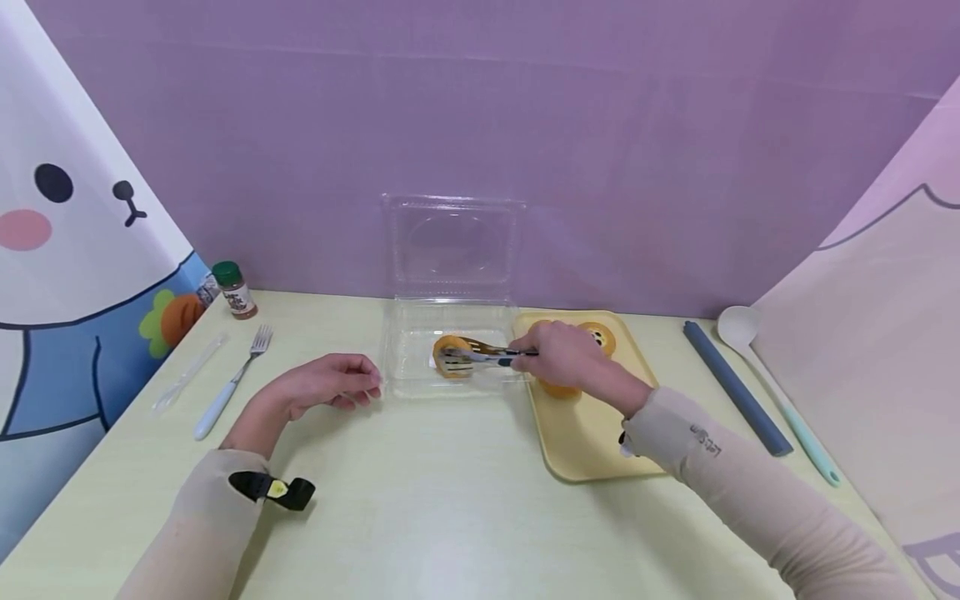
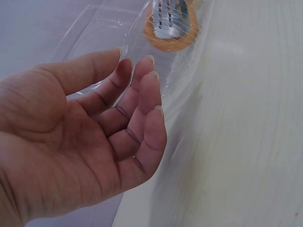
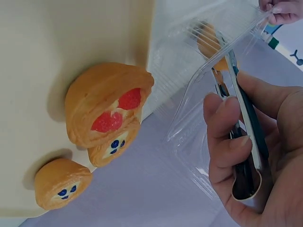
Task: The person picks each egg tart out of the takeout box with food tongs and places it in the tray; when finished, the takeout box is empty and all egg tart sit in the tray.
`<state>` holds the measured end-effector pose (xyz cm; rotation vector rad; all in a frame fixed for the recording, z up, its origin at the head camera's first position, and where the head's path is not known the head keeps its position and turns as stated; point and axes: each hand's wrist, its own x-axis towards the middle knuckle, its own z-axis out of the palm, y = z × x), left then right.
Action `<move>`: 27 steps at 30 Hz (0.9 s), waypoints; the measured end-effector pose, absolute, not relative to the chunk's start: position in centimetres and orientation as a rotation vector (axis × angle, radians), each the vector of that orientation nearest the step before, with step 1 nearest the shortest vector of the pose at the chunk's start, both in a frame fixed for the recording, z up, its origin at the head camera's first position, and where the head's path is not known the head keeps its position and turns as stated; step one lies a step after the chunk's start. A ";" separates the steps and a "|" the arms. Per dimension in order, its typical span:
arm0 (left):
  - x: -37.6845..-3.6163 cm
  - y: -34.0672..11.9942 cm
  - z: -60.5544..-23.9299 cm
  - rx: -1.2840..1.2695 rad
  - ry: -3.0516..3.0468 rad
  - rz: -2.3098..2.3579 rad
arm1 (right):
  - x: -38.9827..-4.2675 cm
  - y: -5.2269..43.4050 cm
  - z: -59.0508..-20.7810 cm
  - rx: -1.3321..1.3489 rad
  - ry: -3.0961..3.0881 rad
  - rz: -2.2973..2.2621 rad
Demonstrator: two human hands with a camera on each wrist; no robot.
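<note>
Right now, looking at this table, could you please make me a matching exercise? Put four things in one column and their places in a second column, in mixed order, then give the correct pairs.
Things:
1. tongs
2. fork
3. spice jar
4. ladle

Places:
A. far left corner of the table, by the wall
B. lying at the right edge, beside a dark grey bar
C. gripped by the right hand, tips on a pastry in the clear container
D. lying on the table left of the left hand

Pairs: 1-C, 2-D, 3-A, 4-B
</note>
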<state>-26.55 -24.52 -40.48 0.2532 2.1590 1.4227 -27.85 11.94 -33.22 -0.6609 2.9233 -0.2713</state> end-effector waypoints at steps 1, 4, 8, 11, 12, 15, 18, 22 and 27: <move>-26.5 -24.5 -40.5 0.255 2.160 1.423 | -27.8 12.0 -33.3 -0.675 2.930 -0.276; -26.5 -24.6 -40.5 0.257 2.162 1.418 | -27.7 12.1 -33.5 -0.696 2.951 -0.298; -26.6 -24.6 -40.5 0.248 2.164 1.417 | -27.7 12.7 -33.8 -0.680 2.980 -0.333; -26.6 -24.6 -40.6 0.251 2.168 1.421 | -27.8 13.0 -33.6 -0.640 2.977 -0.370; -26.6 -24.7 -40.6 0.256 2.171 1.420 | -27.8 13.1 -33.5 -0.627 2.972 -0.383; -26.7 -24.7 -40.6 0.251 2.175 1.417 | -27.8 13.4 -33.5 -0.601 2.962 -0.410; -26.7 -24.7 -40.7 0.245 2.180 1.409 | -27.8 13.7 -33.7 -0.587 2.961 -0.439; -26.7 -24.7 -40.6 0.242 2.181 1.405 | -27.6 14.1 -33.7 -0.573 2.961 -0.483; -26.6 -24.7 -40.6 0.245 2.180 1.402 | -27.1 14.6 -33.7 -0.578 3.007 -0.527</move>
